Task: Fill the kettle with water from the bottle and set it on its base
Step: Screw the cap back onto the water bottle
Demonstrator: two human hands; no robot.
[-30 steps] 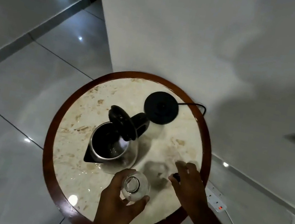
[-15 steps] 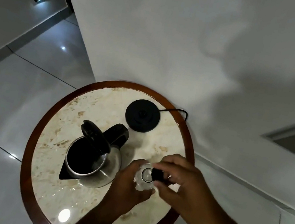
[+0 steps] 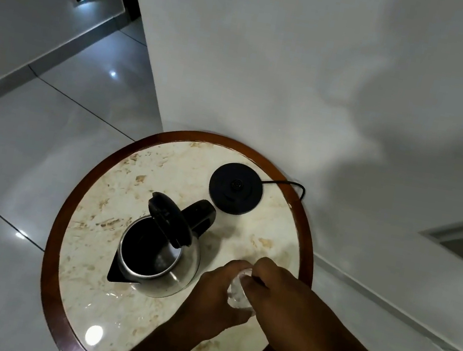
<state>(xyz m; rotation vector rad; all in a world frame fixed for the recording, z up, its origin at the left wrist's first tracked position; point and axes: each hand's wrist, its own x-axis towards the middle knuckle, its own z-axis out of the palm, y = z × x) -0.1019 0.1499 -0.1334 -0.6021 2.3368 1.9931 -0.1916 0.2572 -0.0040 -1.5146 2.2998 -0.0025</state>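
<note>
Now, nearest to me, both forearms reach in over the round marble-topped bench with a dark wooden rim (image 3: 58, 241). The left hand (image 3: 210, 300) is wrapped around the body of the small clear plastic water bottle (image 3: 238, 294), its fingers curled tight on it, holding it upright on the near right part of the bench. The right hand (image 3: 281, 291) sits on top, its fingers (image 3: 250, 282) bunched at the bottle's neck, seemingly pinching the cap, though the cap itself is hidden under them. Whether it is being twisted on or off I cannot tell, nor how much water the bottle holds.

Just left of the hands stands the shiny steel kettle with a black handle (image 3: 158, 258), close to the left hand but not touching as far as I can see. Its black hinged lid (image 3: 169, 218) is swung up, the mouth open; the inside looks dark. The spout aims toward the near left, the handle toward the far right, so its long line runs diagonally across the bench.

Beyond it, near the wall, lies the flat round black power base (image 3: 235, 188), bare, well apart from the kettle, its cord (image 3: 290, 185) trailing off the far edge.

I'd judge the bottle step is in hand; the kettle then needs lifting by the handle across onto the base.
</note>
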